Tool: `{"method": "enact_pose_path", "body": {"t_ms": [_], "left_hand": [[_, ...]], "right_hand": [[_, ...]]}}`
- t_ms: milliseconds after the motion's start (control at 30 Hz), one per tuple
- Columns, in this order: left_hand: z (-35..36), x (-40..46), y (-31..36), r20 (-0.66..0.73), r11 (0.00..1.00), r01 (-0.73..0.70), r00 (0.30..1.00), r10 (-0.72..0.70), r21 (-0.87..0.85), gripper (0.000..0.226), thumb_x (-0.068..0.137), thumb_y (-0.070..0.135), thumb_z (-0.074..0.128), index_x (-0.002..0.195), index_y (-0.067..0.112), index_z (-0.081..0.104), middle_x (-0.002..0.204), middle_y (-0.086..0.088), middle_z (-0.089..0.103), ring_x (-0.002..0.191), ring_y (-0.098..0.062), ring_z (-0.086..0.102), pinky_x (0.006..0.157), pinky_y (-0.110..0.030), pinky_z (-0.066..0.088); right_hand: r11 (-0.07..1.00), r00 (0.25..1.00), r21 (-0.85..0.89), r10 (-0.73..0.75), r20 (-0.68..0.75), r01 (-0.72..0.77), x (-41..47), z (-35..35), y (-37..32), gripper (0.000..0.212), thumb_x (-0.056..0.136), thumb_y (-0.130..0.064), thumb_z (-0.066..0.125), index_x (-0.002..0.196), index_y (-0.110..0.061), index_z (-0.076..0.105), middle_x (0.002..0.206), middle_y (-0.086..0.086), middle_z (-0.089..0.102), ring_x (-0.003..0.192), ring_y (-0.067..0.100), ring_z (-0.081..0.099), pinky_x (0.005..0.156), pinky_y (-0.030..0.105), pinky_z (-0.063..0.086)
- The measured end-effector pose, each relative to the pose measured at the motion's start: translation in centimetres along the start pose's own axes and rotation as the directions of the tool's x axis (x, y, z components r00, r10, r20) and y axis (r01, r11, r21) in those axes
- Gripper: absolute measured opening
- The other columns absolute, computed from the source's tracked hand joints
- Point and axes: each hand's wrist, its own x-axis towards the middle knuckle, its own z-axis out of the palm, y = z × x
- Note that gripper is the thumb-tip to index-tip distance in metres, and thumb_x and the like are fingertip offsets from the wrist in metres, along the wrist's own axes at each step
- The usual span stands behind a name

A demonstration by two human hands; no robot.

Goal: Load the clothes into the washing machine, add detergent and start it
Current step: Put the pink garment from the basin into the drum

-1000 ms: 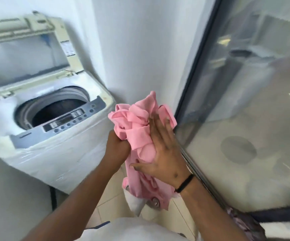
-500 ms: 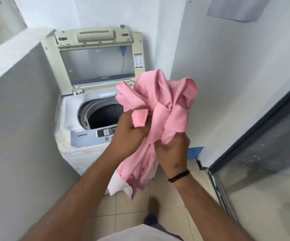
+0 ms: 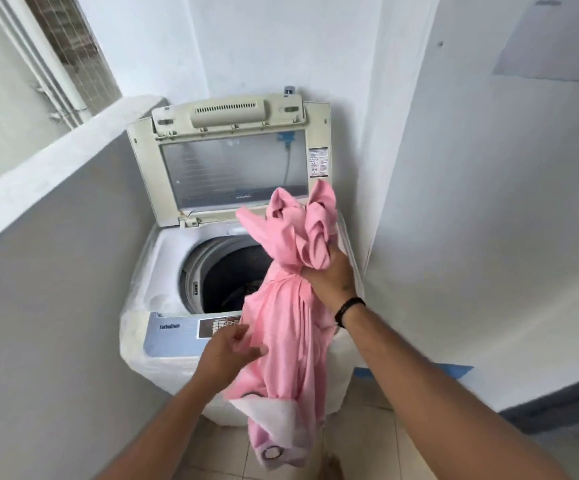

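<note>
A white top-loading washing machine [image 3: 163, 271] stands in the corner with its lid [image 3: 232, 168] raised upright. Its dark drum [image 3: 225, 278] shows at the middle, and a blue control panel [image 3: 173, 336] runs along the front. A pink garment [image 3: 291, 327] with a white trim hangs over the machine's front right. My right hand [image 3: 331, 278] grips the bunched top of the garment above the drum's right rim. My left hand [image 3: 227, 351] pinches a fold of the cloth lower down, in front of the control panel.
A low white wall [image 3: 49, 258] closes off the left side of the machine. White walls stand behind and to the right. Tiled floor [image 3: 361, 445] lies in front of the machine, with a strip of blue tape [image 3: 454, 370] on the right wall's base.
I have stepped closer to the machine. The garment has moved right and forward over the drum's rim and hangs longer. My left hand has dropped to a lower fold.
</note>
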Motion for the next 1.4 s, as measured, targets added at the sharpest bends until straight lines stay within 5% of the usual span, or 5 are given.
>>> {"method": "enact_pose_path", "body": {"t_ms": [167,700,933,1100,1400], "left_hand": [[2.4,1.5,0.3,-0.081,0.989,0.034,0.996,-0.022,0.145,0.038,0.078,0.026,0.079,0.065,0.017,0.044,0.066,0.002,0.051,0.066,-0.023,0.049,0.061,-0.034,0.032],[-6.7,4.1,8.0,-0.462,0.812,-0.26,0.887,-0.014,-0.523,0.021,0.102,0.012,0.054,0.083,0.016,0.059,0.068,-0.01,0.049,0.059,-0.019,0.047,0.055,-0.027,0.045],[-4.7,6.5,6.4,-0.073,0.981,-0.032,0.996,0.047,0.19,0.091,0.076,0.051,0.08,0.147,0.008,0.043,0.143,-0.007,0.052,0.127,-0.026,0.053,0.106,-0.041,0.043],[-1.3,3.1,4.3,-0.367,0.926,-0.237,0.867,0.337,0.293,0.032,0.081,0.034,0.081,0.107,0.019,0.07,0.104,0.004,0.067,0.091,-0.014,0.063,0.076,-0.034,0.052],[0.4,1.2,6.2,0.089,0.984,-0.056,0.993,0.072,-0.171,0.045,0.069,0.056,0.082,0.082,0.015,0.069,0.075,0.0,0.071,0.07,-0.019,0.066,0.065,-0.036,0.055]], "right_hand": [[0.991,0.911,0.018,0.111,0.397,-0.129,1.3,0.1,2.9,0.077,0.081,-0.002,0.071,0.147,-0.027,0.042,0.127,-0.011,0.06,0.117,0.008,0.059,0.097,0.027,0.052],[0.802,0.974,-0.595,0.095,0.206,0.048,-6.1,-2.3,10.4,0.024,0.083,-0.037,0.067,0.097,-0.025,0.052,0.087,-0.007,0.054,0.083,0.015,0.054,0.069,0.029,0.052],[0.747,0.963,-0.659,0.108,0.246,0.084,-5.2,-1.8,10.2,0.015,0.094,-0.02,0.054,0.079,-0.02,0.055,0.083,-0.004,0.058,0.085,0.017,0.053,0.076,0.034,0.054],[0.857,0.953,-0.515,0.131,0.272,0.03,-4.6,-0.6,7.4,0.016,0.098,-0.013,0.043,0.083,-0.017,0.047,0.085,0.001,0.055,0.077,0.017,0.053,0.069,0.029,0.047],[0.992,0.981,0.074,0.086,0.171,-0.1,0.2,6.0,-5.3,0.013,0.095,-0.011,0.056,0.088,-0.005,0.065,0.08,0.0,0.065,0.073,0.008,0.059,0.072,0.019,0.047]]}}
